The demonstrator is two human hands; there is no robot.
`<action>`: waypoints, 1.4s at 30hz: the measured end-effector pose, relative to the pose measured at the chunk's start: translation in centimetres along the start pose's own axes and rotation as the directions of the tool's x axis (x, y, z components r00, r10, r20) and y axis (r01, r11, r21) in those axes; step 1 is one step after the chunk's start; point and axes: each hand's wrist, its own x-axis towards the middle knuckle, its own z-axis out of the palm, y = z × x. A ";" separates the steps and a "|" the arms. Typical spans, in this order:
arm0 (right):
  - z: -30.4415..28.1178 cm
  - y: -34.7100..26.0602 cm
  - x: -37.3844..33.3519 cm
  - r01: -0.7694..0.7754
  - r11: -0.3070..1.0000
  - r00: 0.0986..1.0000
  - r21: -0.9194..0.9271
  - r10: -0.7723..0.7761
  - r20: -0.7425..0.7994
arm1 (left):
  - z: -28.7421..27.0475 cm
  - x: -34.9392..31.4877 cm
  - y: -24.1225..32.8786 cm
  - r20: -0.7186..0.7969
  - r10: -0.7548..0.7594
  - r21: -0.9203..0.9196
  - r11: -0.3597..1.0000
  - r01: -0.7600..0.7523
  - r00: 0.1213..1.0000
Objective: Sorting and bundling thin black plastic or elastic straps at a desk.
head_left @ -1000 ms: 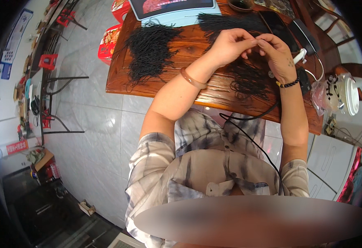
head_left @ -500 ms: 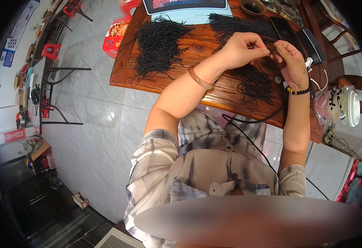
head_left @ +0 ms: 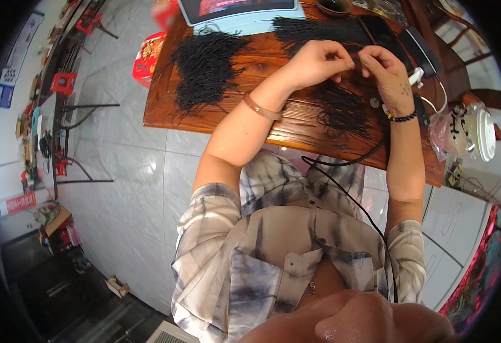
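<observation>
Above the wooden table, my left hand [head_left: 319, 64] is closed in a pinch, thumb against forefinger. Facing it a short gap away, my right hand [head_left: 388, 77] is pinched too. Whatever thin thing sits between the fingertips is too small and dark to make out. Under and beside the hands lies a loose, tangled bunch of black cords [head_left: 343, 111]. Behind my left hand is a longer bundle of black cords [head_left: 304, 33], partly covered by it. To the left spreads a thick pile of black cords [head_left: 207, 71].
A tablet [head_left: 239, 7] in a light blue case stands at the table's far edge, with a dark bowl [head_left: 335, 6] beside it. Right of my hands are a phone [head_left: 379, 35], a power strip [head_left: 420, 52] with a white plug, and a bagged cup [head_left: 482, 134]. A black cable [head_left: 344, 191] crosses my lap.
The view has shifted slightly, so the table sits a little further left. My hands are still pinched, and the right hand's fingers are turned more toward the left hand.
</observation>
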 end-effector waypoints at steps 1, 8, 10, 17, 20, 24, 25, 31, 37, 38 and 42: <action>0.1 0.1 0.0 0.050 0.998 0.999 -0.029 -0.049 0.007 | 0.1 0.0 0.0 -0.031 -0.004 -0.093 0.996 0.001 1.000; 0.8 0.4 0.2 0.229 0.948 0.970 -0.220 -0.240 -0.023 | -0.3 0.0 0.3 -0.062 -0.008 -0.146 0.989 -0.001 0.998; 0.7 0.4 0.1 0.160 0.971 0.984 -0.177 -0.172 -0.051 | -0.4 0.2 0.1 -0.110 -0.018 -0.167 0.986 0.000 0.994; 0.6 0.7 0.2 0.283 0.850 0.943 -0.444 -0.331 -0.034 | -0.3 0.3 0.0 -0.138 -0.064 -0.185 0.982 0.038 0.988; 0.7 0.6 0.2 0.273 0.854 0.948 -0.444 -0.318 -0.030 | -0.3 0.4 -0.4 -0.136 -0.067 -0.212 0.976 0.037 0.988; 0.5 0.5 0.1 0.286 0.817 0.937 -0.501 -0.347 -0.031 | -0.1 0.5 -0.5 -0.132 -0.077 -0.227 0.973 0.046 0.988; 0.5 0.5 0.1 0.286 0.818 0.938 -0.499 -0.347 -0.031 | -0.1 0.5 -0.5 -0.134 -0.084 -0.236 0.970 0.051 0.987; 1.2 0.2 0.3 0.349 0.743 0.903 -0.571 -0.429 -0.006 | -0.1 0.3 -0.7 -0.145 -0.072 -0.195 0.980 0.043 0.987; 1.3 -0.5 -0.3 0.403 0.675 0.877 -0.618 -0.477 0.052 | 0.2 0.2 -0.1 -0.156 -0.081 -0.048 0.996 0.074 0.984; 1.3 -0.5 -0.2 0.412 0.675 0.876 -0.612 -0.479 0.060 | 0.1 0.2 -0.3 -0.144 -0.084 -0.066 0.995 0.076 0.986; 1.4 -0.6 -0.1 0.420 0.620 0.868 -0.663 -0.487 0.095 | -0.1 0.3 -0.7 -0.183 0.012 0.091 0.996 0.004 0.983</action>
